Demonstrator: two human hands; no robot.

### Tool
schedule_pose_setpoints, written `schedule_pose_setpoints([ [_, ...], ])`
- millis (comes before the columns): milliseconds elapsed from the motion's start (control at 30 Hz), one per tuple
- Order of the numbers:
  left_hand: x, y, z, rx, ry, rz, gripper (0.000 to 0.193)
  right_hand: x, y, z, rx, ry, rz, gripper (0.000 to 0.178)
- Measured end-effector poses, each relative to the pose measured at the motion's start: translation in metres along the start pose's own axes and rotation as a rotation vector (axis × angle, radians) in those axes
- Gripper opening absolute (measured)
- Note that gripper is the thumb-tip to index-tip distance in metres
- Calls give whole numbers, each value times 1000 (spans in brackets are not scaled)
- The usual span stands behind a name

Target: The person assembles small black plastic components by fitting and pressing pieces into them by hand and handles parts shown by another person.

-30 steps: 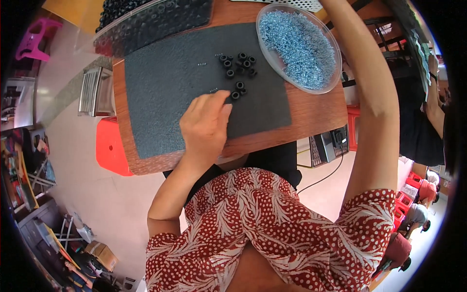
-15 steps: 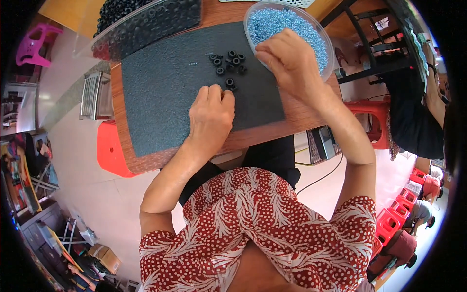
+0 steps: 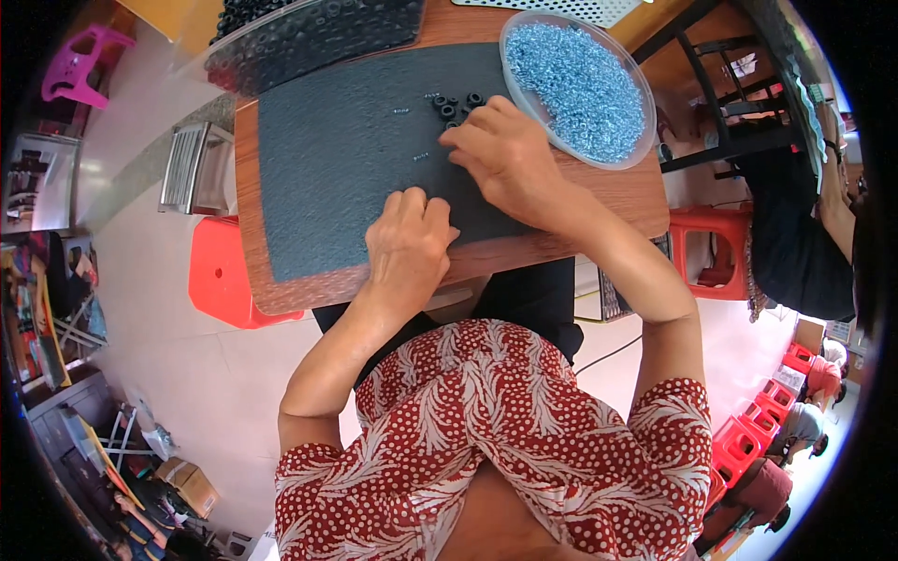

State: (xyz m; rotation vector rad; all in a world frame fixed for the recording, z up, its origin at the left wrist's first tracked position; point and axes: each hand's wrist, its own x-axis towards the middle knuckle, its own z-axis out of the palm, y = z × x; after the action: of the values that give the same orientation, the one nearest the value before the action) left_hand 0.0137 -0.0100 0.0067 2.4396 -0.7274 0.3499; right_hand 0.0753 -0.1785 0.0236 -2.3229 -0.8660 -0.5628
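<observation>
My left hand (image 3: 410, 241) rests knuckles-up near the front edge of the dark textured mat (image 3: 323, 159). Its fingers curl inward and hide whatever is in them. My right hand (image 3: 510, 157) is closed over the mat, just in front of a small cluster of black ring-shaped pieces (image 3: 444, 109), and partly covers them. I cannot make out anything between its fingertips. Three tiny pale strips lie apart on the mat, one of them a short strip (image 3: 421, 156) between my hands. Beyond my right hand is a round clear tub (image 3: 645, 140) of small shiny blue pieces (image 3: 580, 89).
A clear plastic bin (image 3: 318, 47) of black pieces stands at the table's far left. A white perforated tray (image 3: 561, 9) lies at the far edge. Red stools (image 3: 224, 271) flank the wooden table (image 3: 248, 187). Other people sit at the far right.
My right hand has come from the blue pieces' tub to the black pieces. Another pale strip now lies on the mat. The table appears shifted slightly right and up in view.
</observation>
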Motion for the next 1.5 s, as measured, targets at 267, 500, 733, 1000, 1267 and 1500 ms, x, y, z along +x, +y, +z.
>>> schedule_pose_setpoints([
  [267, -10, -10, -10, -465, 126, -292, 25, 18, -1, 27, -281, -254, -205, 9],
  [500, -13, -23, -17, -1313, 246, -639, 19, 15, -7, 16, -145, -180, -139, 13],
  [733, -7, -20, -14, -1782, 193, -660, 21, 9, -52, -26, 452, -172, 402, 11],
  [1000, -6, -7, -14, -1773, 214, -595, 24, -5, -61, -29, 416, -41, 229, 12],
  [1267, -6, 3, -13, -1484, 277, -466, 19, -10, -64, -28, 435, -1, 246, 15],
  [1500, -8, 6, -16, -1447, 233, -407, 20, -13, -63, -27, 440, 11, 257, 15],
])
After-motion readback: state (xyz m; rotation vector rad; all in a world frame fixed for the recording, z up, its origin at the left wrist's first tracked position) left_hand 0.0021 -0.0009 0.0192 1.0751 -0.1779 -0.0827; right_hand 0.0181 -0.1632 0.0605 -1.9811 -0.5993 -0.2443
